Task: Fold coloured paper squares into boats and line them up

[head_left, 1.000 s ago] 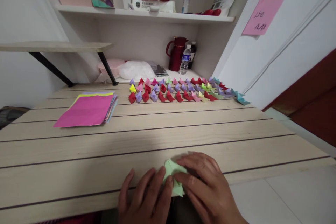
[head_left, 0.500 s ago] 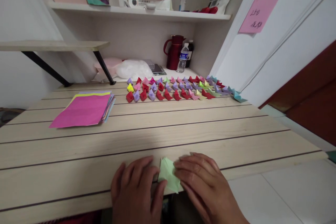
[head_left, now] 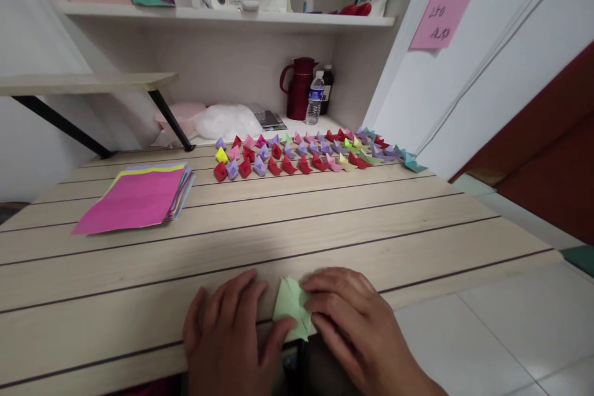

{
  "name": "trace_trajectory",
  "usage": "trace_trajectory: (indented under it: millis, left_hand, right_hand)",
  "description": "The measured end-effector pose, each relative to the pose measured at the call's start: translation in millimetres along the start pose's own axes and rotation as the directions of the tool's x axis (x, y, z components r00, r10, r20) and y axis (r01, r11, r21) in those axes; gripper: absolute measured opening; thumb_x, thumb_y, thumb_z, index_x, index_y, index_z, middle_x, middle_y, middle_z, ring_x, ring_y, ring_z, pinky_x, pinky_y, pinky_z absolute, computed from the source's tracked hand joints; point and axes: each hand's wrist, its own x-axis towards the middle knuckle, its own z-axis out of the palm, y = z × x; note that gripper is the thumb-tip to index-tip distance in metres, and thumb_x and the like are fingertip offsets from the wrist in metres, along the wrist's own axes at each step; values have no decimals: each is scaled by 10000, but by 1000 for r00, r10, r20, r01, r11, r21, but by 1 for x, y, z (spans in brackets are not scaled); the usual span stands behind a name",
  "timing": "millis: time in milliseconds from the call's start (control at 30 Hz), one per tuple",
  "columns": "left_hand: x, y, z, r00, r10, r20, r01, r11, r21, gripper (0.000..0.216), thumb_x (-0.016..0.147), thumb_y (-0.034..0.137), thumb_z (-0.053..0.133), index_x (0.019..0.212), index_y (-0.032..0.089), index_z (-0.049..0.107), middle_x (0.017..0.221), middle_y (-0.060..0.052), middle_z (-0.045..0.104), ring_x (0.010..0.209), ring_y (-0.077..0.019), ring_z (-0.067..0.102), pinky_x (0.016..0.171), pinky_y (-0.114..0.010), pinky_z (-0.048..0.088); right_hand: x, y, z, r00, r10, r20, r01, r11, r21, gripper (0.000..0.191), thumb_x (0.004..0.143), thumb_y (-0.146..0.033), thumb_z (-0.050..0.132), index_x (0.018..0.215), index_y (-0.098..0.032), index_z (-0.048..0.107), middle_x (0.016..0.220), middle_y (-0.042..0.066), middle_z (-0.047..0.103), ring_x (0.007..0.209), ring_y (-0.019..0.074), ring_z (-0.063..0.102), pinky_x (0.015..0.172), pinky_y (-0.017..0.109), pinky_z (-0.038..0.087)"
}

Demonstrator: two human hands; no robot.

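A small piece of folded light green paper [head_left: 288, 307] lies at the near edge of the wooden table [head_left: 278, 229]. My left hand [head_left: 227, 334] lies flat beside it, fingers stretched out, with a fingertip on the paper's left edge. My right hand [head_left: 355, 322] covers the paper's right part, its fingers bent down and pressing on the fold. Part of the paper is hidden under my right fingers.
A stack of coloured paper sheets [head_left: 134, 198], pink on top, lies at the left. Rows of several small folded paper boats [head_left: 306, 151] stand at the far side. Behind them are a dark red jug [head_left: 299, 88], a water bottle [head_left: 314, 98] and a cluttered shelf [head_left: 223, 12]. A pink note [head_left: 442, 14] hangs on the right wall.
The view has shifted, so everything sits further left. My left hand has slid a little left of the green paper. My right hand stays pressed on it.
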Motion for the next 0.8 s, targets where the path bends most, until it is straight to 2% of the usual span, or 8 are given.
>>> trace_trajectory:
  millis: [133, 367, 500, 567, 633, 733, 800]
  left_hand:
    - [1, -1, -1, 995, 93, -22, -95, 993, -74, 206, 895, 434, 558, 1053, 322, 628, 1066, -4, 729, 989, -243, 621, 1040, -529, 267]
    - [2, -2, -2, 988, 157, 7, -156, 986, -65, 234, 924, 371, 528, 1131, 366, 638, 1126, 11, 713, 1044, -239, 583, 1036, -512, 270]
    - [5, -9, -2, 979, 203, 21, -203, 979, -14, 344, 900, 409, 566, 1220, 289, 608, 1151, -16, 710, 1042, -221, 601, 1107, -454, 223]
    - [5, -13, -3, 966, 256, -22, -256, 966, 25, 460, 861, 429, 622, 1256, 198, 588, 1124, -55, 720, 1010, -203, 630, 1160, -406, 176]
    - [2, -15, -3, 939, 325, -111, -322, 946, 45, 443, 826, 352, 681, 1221, 163, 614, 1064, -69, 740, 942, -174, 664, 1188, -384, 163]
    - [-5, -14, -2, 924, 317, -215, -325, 946, -7, 290, 831, 214, 666, 1121, 224, 682, 992, -12, 769, 862, -130, 689, 1194, -387, 185]
    - [-8, -11, 0, 937, 280, -211, -295, 955, -41, 247, 863, 209, 620, 1093, 253, 701, 997, 30, 775, 871, -125, 692, 1201, -383, 171]
  right_hand:
    - [1, 0, -1, 1000, -4, 23, 3, 1000, 11, 228, 896, -78, 552, 1030, -236, 646, 1107, 28, 683, 1030, 208, 603, 880, 375, 472]
    - [0, 1, -2, 998, -48, 28, 49, 998, -38, 298, 935, -112, 516, 1167, -243, 648, 1163, 68, 664, 1029, 220, 603, 841, 390, 476]
    - [3, 0, -1, 996, -94, 2, 94, 995, -44, 241, 972, -189, 492, 1045, -261, 710, 1122, 62, 682, 994, 234, 608, 806, 409, 470]
    - [5, 0, -1, 995, -104, 2, 104, 994, -32, 247, 984, -202, 473, 1014, -247, 714, 1104, 65, 689, 994, 236, 609, 809, 413, 470]
    - [6, 1, -2, 993, -121, -1, 120, 993, -20, 250, 990, -194, 461, 1011, -231, 707, 1089, 71, 693, 991, 232, 612, 816, 410, 473]
    - [4, 2, -2, 991, -132, 6, 132, 991, -7, 231, 975, -175, 481, 1042, -230, 695, 1105, 73, 686, 1008, 233, 608, 836, 414, 476]
    - [1, 2, -2, 993, -111, 36, 111, 994, -11, 237, 946, -147, 511, 1077, -245, 683, 1147, 67, 668, 1039, 238, 596, 859, 421, 476]
